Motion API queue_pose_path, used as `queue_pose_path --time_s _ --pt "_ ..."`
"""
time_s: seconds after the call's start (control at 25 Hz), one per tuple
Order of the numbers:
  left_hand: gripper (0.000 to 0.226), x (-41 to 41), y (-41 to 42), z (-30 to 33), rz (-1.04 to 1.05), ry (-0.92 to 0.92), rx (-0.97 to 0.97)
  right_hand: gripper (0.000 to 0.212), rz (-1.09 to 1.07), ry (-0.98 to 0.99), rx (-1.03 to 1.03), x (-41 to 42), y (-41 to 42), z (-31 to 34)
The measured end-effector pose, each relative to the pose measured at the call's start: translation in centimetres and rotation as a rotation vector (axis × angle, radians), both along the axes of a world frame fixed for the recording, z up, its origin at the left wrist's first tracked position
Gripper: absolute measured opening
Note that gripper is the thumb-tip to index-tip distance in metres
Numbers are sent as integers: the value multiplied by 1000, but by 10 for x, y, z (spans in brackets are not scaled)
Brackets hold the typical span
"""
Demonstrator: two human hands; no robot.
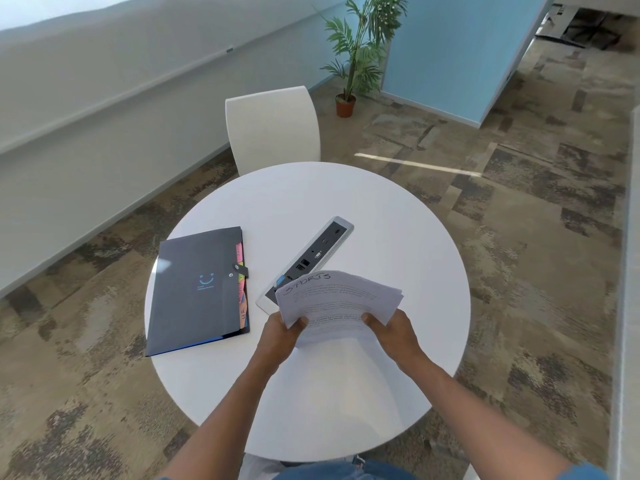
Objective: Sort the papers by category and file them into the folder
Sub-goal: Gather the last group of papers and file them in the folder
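I hold a fanned stack of white papers [337, 303] above the round white table [398, 237]. The top sheet is headed "SPORTS" in handwriting. My left hand [282, 336] grips the stack's lower left corner, thumb on top. My right hand [393, 332] grips the lower right edge, thumb on the top sheet. A dark grey expanding folder [195, 291] lies closed on the table to the left of the papers, fastened by a strap and snap. Coloured index tabs stick out along its right edge; the nearest tab reads "HR".
A white and grey power and port panel [311, 258] sits in the table's middle, partly under the papers. A white chair [273, 128] stands at the far side. A potted plant [356, 53] stands on the patterned carpet beyond, by a blue wall.
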State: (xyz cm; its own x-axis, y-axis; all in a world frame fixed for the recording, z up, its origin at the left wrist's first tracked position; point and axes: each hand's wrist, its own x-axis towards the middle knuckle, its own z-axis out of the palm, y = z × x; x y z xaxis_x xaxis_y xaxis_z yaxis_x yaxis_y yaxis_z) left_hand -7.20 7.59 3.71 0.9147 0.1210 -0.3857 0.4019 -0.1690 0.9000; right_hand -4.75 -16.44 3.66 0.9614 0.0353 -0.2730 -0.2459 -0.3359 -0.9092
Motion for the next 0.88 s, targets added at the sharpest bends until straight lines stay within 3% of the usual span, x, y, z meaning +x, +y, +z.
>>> queue_pose_path --time_s 0.24,0.44,0.68,0.88 --pt "18 4 -1 0 20 12 42 19 3 25 -29 3 1 -2" --pt "14 10 0 -2 46 25 103 7 -10 6 -26 3 6 0" --pt "25 7 1 -8 36 66 154 18 23 31 -90 0 7 -7" --pt "13 2 4 -9 68 39 182 18 34 47 -75 -3 9 -6"
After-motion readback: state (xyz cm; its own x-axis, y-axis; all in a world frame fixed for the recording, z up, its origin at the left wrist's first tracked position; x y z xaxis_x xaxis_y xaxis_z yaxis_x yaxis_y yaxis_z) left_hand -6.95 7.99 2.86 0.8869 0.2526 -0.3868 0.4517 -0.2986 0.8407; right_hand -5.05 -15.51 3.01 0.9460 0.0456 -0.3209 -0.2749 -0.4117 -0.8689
